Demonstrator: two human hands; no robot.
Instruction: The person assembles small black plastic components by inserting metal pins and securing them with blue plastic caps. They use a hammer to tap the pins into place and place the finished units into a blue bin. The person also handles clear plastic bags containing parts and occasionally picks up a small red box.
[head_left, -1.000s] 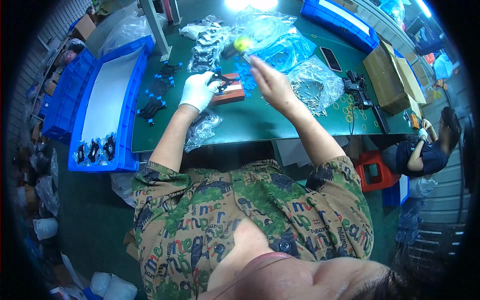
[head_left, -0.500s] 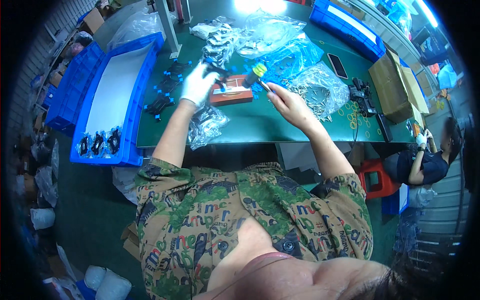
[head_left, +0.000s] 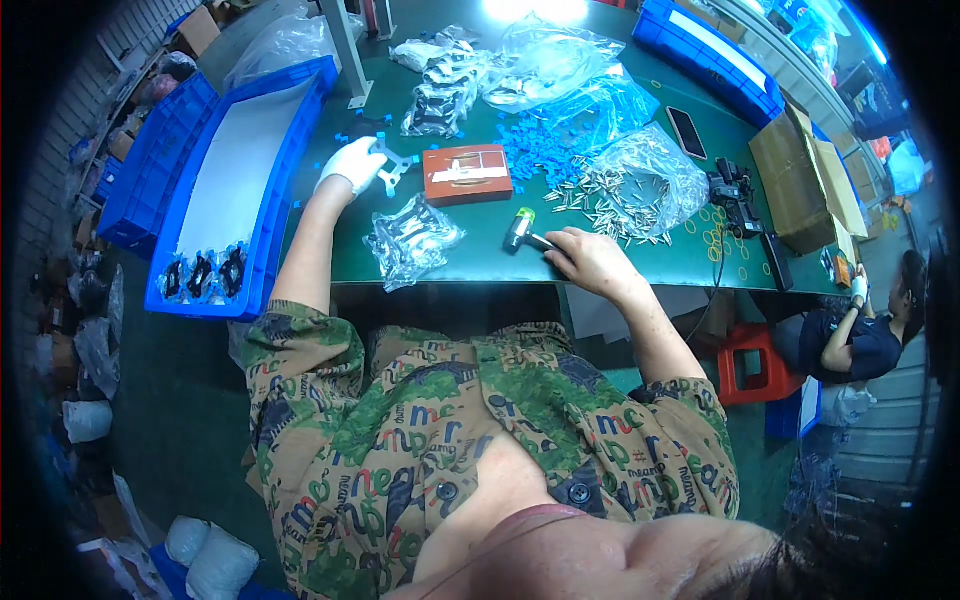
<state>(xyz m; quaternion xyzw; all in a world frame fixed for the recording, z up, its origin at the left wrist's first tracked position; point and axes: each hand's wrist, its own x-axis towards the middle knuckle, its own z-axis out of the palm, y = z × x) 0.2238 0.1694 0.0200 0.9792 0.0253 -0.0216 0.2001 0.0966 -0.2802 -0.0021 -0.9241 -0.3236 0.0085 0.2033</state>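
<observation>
My left hand (head_left: 350, 168), in a white glove, is at the left part of the green table. Its fingers close on the edge of a flat bracket (head_left: 398, 170) with several arms and small blue tips; glare makes it look grey. A dark bracket (head_left: 368, 126) lies just beyond that hand. My bare right hand (head_left: 597, 264) grips the handle of a small hammer (head_left: 519, 231) low over the table near its front edge. The hammer's head has a yellow-green face. Between my hands sits a reddish-brown box (head_left: 467, 188), apart from both.
Bagged brackets (head_left: 414, 240) lie near the table's front edge. Loose blue caps (head_left: 535, 150) and metal pins (head_left: 625, 190) spread right of the box. A phone (head_left: 686, 133), cardboard box (head_left: 800, 180) and blue crate (head_left: 265, 235) flank them. Another person (head_left: 860, 340) works at far right.
My left hand has left the box and moved left to the bracket. My right hand has lowered the hammer from beside the box toward the table's front edge.
</observation>
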